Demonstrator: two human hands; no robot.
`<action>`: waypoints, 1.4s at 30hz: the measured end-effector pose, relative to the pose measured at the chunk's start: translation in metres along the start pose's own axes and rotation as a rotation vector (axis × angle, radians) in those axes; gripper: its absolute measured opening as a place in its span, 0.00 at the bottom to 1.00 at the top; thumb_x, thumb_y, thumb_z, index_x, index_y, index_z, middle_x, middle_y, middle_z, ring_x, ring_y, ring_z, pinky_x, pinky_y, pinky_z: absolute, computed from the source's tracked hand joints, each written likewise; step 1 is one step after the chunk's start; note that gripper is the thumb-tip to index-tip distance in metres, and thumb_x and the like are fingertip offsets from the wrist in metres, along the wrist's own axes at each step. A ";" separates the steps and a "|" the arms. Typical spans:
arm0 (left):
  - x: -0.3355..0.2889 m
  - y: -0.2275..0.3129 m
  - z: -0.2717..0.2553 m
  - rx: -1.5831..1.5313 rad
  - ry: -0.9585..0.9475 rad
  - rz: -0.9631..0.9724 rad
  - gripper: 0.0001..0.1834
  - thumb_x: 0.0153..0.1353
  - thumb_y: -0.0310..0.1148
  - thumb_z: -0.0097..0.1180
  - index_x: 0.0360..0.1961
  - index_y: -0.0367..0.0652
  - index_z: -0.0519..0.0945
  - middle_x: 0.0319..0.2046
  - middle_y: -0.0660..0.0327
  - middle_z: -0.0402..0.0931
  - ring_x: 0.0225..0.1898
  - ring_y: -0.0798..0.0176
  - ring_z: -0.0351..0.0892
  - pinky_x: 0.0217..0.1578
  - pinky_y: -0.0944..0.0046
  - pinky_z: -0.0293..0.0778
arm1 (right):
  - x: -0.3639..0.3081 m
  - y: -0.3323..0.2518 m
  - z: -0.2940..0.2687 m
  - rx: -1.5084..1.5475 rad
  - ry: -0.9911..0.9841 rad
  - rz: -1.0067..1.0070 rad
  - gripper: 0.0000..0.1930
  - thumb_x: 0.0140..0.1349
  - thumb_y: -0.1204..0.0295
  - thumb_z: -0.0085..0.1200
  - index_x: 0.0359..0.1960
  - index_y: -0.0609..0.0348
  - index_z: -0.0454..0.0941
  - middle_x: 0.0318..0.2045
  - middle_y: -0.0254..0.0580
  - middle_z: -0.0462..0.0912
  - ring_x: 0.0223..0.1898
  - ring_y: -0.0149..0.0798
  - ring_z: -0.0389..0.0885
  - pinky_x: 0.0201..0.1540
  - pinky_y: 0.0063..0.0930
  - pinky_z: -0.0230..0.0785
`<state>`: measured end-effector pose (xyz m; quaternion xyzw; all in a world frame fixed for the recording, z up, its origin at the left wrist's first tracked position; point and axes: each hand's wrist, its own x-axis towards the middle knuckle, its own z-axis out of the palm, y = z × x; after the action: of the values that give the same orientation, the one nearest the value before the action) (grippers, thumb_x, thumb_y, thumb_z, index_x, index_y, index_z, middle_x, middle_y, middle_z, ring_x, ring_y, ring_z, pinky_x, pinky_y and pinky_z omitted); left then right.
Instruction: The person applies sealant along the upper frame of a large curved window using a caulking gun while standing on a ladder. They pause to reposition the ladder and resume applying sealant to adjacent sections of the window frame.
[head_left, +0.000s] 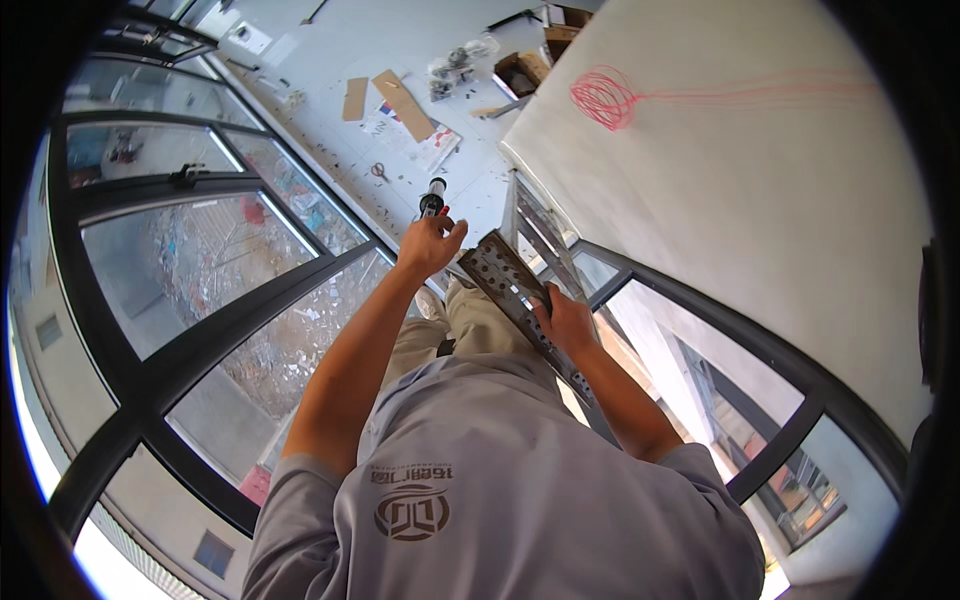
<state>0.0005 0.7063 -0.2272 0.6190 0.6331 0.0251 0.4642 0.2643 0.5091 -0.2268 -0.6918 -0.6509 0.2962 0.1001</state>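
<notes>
My left hand [432,248] is closed around the handle end of a caulking gun [434,195], whose dark barrel points away from me toward the floor. A bit of red shows beside my fingers. To the right, my right hand [568,322] grips the edge of a long perforated metal plank [505,280], worn and stained. The plank slants from the middle of the view down toward my right side, and my forearm and body hide its lower end. Past it stands a narrow metal frame [545,235], partly covered by the plank.
Dark-framed windows [190,370] run along my left, with rubble outside. More dark frames [715,335] stand at right below a pale wall [740,180] with a coil of pink line [605,98]. Cardboard strips [403,105], scissors [378,171] and an open box [520,75] lie on the floor.
</notes>
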 end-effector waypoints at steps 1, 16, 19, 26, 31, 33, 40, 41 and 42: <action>0.006 0.007 0.008 0.038 0.016 0.008 0.31 0.63 0.61 0.57 0.37 0.38 0.88 0.25 0.48 0.83 0.31 0.48 0.84 0.36 0.52 0.76 | 0.000 0.000 0.001 -0.011 0.002 0.007 0.24 0.73 0.50 0.52 0.51 0.62 0.75 0.31 0.54 0.86 0.28 0.58 0.85 0.31 0.50 0.77; 0.023 0.046 0.069 0.134 -0.181 0.183 0.37 0.64 0.67 0.52 0.33 0.39 0.88 0.31 0.43 0.85 0.40 0.37 0.85 0.44 0.45 0.79 | -0.088 0.056 0.002 -0.102 0.219 0.263 0.22 0.65 0.49 0.62 0.29 0.57 0.80 0.28 0.47 0.80 0.34 0.54 0.82 0.38 0.48 0.74; 0.031 0.039 0.071 0.156 -0.245 0.165 0.35 0.65 0.66 0.51 0.34 0.40 0.88 0.33 0.43 0.85 0.41 0.38 0.85 0.45 0.45 0.79 | -0.092 0.058 0.004 -0.033 0.207 0.283 0.21 0.65 0.49 0.62 0.30 0.57 0.81 0.27 0.46 0.80 0.33 0.54 0.82 0.39 0.48 0.74; 0.035 0.030 0.092 0.133 -0.261 -0.094 0.23 0.61 0.56 0.62 0.35 0.47 0.89 0.29 0.55 0.87 0.35 0.51 0.88 0.39 0.51 0.81 | -0.093 0.063 0.012 -0.097 -0.059 0.495 0.22 0.65 0.48 0.60 0.37 0.57 0.81 0.34 0.53 0.85 0.40 0.58 0.84 0.44 0.54 0.74; 0.026 0.033 0.085 0.171 -0.181 0.195 0.19 0.61 0.49 0.54 0.36 0.46 0.89 0.29 0.45 0.84 0.35 0.39 0.84 0.40 0.43 0.80 | -0.098 0.075 0.022 -0.128 0.093 0.333 0.18 0.64 0.53 0.59 0.31 0.56 0.77 0.20 0.53 0.81 0.25 0.62 0.81 0.32 0.59 0.71; 0.022 0.036 0.081 0.207 -0.123 0.263 0.20 0.61 0.47 0.54 0.35 0.41 0.88 0.25 0.43 0.81 0.32 0.38 0.83 0.39 0.42 0.80 | -0.099 0.078 0.025 -0.121 0.124 0.308 0.17 0.65 0.54 0.58 0.31 0.56 0.77 0.21 0.52 0.81 0.25 0.63 0.81 0.32 0.59 0.70; 0.014 0.052 0.066 0.215 -0.099 0.255 0.21 0.59 0.46 0.55 0.27 0.37 0.86 0.31 0.43 0.84 0.37 0.39 0.84 0.44 0.44 0.79 | -0.100 0.080 0.030 -0.103 0.105 0.305 0.21 0.65 0.50 0.56 0.28 0.58 0.78 0.23 0.57 0.80 0.28 0.66 0.80 0.32 0.60 0.70; 0.014 0.052 0.065 0.213 -0.108 0.245 0.21 0.59 0.46 0.55 0.27 0.37 0.86 0.31 0.43 0.84 0.37 0.39 0.84 0.44 0.44 0.79 | -0.099 0.080 0.030 -0.112 0.095 0.308 0.21 0.66 0.50 0.56 0.27 0.58 0.77 0.23 0.57 0.80 0.28 0.66 0.80 0.32 0.60 0.70; 0.014 0.052 0.065 0.207 -0.122 0.231 0.20 0.59 0.46 0.55 0.27 0.37 0.86 0.31 0.43 0.84 0.37 0.39 0.84 0.44 0.44 0.79 | -0.098 0.080 0.030 -0.098 0.099 0.297 0.22 0.66 0.51 0.55 0.26 0.57 0.75 0.21 0.57 0.79 0.27 0.67 0.80 0.31 0.61 0.69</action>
<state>0.0832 0.6944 -0.2407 0.7327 0.5274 -0.0246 0.4294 0.3176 0.3970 -0.2657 -0.7982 -0.5494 0.2413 0.0534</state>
